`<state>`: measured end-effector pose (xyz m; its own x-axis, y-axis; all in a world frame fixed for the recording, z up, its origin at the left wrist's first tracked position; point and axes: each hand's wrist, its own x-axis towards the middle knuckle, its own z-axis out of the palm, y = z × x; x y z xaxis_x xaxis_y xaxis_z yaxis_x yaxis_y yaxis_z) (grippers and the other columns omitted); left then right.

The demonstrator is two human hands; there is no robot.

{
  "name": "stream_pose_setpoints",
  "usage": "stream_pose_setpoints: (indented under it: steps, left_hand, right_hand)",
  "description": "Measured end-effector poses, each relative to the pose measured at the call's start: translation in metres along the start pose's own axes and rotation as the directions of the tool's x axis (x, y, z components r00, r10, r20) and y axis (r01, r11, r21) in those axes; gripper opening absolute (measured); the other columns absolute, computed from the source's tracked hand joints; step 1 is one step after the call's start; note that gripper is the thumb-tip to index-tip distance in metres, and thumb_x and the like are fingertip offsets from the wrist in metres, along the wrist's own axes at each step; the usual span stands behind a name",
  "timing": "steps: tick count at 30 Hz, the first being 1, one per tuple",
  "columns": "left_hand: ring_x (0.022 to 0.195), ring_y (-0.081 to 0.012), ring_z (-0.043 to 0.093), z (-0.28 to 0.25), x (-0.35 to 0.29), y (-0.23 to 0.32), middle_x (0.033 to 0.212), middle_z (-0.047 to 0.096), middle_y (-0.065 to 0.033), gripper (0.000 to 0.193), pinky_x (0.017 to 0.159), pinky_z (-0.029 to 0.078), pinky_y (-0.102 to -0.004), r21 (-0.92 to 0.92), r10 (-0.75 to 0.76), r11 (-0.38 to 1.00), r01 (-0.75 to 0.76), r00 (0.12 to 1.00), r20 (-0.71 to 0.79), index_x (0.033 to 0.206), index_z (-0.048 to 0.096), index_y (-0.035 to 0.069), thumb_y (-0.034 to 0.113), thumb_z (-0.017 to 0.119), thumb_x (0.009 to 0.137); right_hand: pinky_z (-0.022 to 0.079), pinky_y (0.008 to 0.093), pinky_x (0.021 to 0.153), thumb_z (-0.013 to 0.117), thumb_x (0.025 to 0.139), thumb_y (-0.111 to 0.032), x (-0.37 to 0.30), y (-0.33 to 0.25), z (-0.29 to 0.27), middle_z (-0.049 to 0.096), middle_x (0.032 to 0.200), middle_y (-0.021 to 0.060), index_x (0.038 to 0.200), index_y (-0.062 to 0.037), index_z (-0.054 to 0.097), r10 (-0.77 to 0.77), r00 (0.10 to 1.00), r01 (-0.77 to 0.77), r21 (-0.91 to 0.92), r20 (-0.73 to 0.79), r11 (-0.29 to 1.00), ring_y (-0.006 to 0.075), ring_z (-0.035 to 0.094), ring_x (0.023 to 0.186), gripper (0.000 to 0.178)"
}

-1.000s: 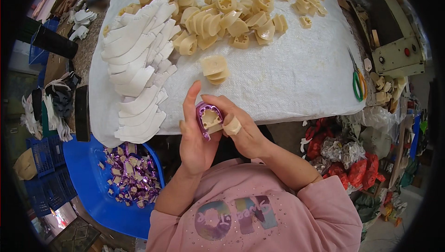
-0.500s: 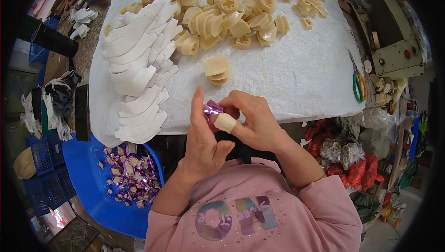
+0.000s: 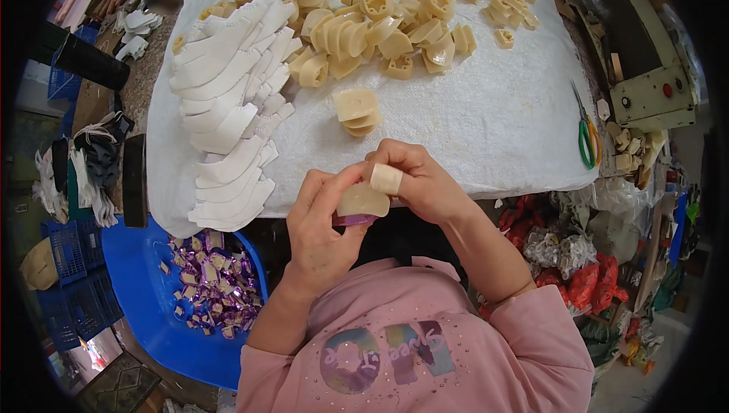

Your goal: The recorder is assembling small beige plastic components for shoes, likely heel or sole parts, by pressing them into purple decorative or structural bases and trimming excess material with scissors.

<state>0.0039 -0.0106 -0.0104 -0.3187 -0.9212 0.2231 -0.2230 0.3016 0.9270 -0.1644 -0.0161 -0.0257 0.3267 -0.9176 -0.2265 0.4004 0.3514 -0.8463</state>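
Observation:
Close to my body, just off the table's front edge, my left hand is closed on a small shoe-heel-like piece. Its beige rounded face is turned up, and a rim of shiny purple covering shows below. My right hand, with a beige wrap around one finger, pinches the same piece from the far right side; some fingertips are hidden. On the white table cover beyond my hands stands a short stack of beige heel pieces. Many bare beige heel pieces are heaped farther back.
Overlapping white curved strips lie along the table's left side. At lower left, a blue basin holds purple-covered pieces. Scissors with green and orange handles rest near the right edge. Red plastic bags sit below right.
The piece has been turned over: its shiny purple side faced up before, now its beige face does. My left index finger has bent in from pointing up, and both hands have closed around it.

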Motion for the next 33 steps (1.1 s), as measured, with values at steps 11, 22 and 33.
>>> stream_pose_setpoints:
  steps: [11,22,33]
  left_hand:
    - [0.061,-0.0166,0.052,0.006,0.009,0.000,0.075,0.051,-0.0066,0.053,0.050,0.041,-0.0252,0.216,0.266,0.944,-0.251,0.963,-0.047,0.106,0.060,0.001,-0.001,0.079,0.056]
    - [0.059,-0.0197,0.058,0.025,0.005,-0.010,0.074,0.058,-0.0114,0.050,0.051,0.047,-0.0282,0.403,0.377,0.873,-0.274,0.903,-0.205,0.104,0.057,-0.003,0.000,0.078,0.059]
    - [0.046,-0.0222,0.048,0.025,0.008,-0.015,0.063,0.044,-0.0078,0.046,0.040,0.039,-0.0323,0.542,0.487,0.786,-0.299,0.839,-0.243,0.099,0.061,-0.003,0.010,0.078,0.059]
  right_hand:
    - [0.046,0.0259,0.072,0.051,0.093,-0.013,-0.010,0.008,0.004,0.060,0.089,0.0016,0.096,-0.0009,0.058,-0.345,0.938,0.323,-0.295,-0.024,0.899,0.0104,0.056,0.082,0.015]
    - [0.046,0.0292,0.073,0.047,0.094,-0.017,-0.014,0.017,0.027,0.061,0.088,0.0109,0.102,-0.0004,0.058,-0.463,0.866,0.269,-0.605,-0.187,0.749,0.0178,0.059,0.081,0.021]
    - [0.044,0.0300,0.084,0.050,0.090,-0.009,-0.014,0.025,0.035,0.056,0.102,0.0110,0.114,-0.0013,0.053,-0.532,0.831,0.340,-0.608,-0.162,0.717,0.0203,0.055,0.092,0.025]
